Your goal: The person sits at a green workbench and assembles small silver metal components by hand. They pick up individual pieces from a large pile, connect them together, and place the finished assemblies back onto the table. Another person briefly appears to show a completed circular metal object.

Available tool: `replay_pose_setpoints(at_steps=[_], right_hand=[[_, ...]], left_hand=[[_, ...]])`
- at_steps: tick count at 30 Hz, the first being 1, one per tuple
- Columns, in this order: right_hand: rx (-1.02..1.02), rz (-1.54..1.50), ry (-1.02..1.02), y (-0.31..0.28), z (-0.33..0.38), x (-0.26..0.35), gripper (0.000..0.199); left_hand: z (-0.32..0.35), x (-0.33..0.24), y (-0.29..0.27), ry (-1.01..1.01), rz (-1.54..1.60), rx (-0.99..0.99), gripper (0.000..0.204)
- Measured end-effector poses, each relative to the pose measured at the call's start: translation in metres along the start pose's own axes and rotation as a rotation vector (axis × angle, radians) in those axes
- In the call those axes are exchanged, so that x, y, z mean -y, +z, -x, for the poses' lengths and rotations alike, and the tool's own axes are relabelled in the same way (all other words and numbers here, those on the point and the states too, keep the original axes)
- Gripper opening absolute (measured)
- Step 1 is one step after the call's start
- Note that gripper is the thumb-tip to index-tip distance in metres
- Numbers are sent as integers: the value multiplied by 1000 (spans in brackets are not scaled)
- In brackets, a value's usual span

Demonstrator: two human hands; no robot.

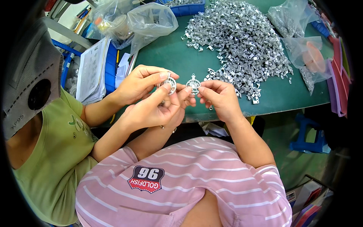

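Observation:
A round silver openwork pendant with a small loop on top is held upright just over the table's near edge. My left hand pinches its left side, and part of that hand is hidden behind a co-worker's hand. On the pendant's other side, my right hand grips the rim between thumb and fingers. Close by on the left, the co-worker's two hands hold a similar silver pendant, side by side with mine.
A large heap of small bent metal pieces covers the far right of the green table. Clear plastic bags lie at the back left, near papers on a blue bin. More bags line the right edge; a blue stool stands below.

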State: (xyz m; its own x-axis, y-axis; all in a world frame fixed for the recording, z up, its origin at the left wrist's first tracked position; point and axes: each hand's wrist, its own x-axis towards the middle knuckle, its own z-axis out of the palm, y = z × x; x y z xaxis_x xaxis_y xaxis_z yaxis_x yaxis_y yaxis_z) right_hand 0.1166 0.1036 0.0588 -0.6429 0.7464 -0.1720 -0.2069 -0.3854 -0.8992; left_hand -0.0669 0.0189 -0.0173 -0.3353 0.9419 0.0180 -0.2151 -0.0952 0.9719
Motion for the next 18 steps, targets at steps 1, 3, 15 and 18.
replay_pose_setpoints(at_steps=[1, 3, 15, 18], right_hand=[[2, 0, -3, -1, 0, -1, 16], [5, 1, -10, -1, -1, -4, 16], [-3, -5, 29, -2, -1, -4, 14], [-9, 1, 36, -2, -2, -4, 13]], left_hand=[[0, -3, 2, -48, 27, -8, 3], [0, -8, 2, -139, 78, -27, 3], [12, -42, 55, -40, 292, -39, 3], [12, -45, 58, -57, 282, -53, 3]])
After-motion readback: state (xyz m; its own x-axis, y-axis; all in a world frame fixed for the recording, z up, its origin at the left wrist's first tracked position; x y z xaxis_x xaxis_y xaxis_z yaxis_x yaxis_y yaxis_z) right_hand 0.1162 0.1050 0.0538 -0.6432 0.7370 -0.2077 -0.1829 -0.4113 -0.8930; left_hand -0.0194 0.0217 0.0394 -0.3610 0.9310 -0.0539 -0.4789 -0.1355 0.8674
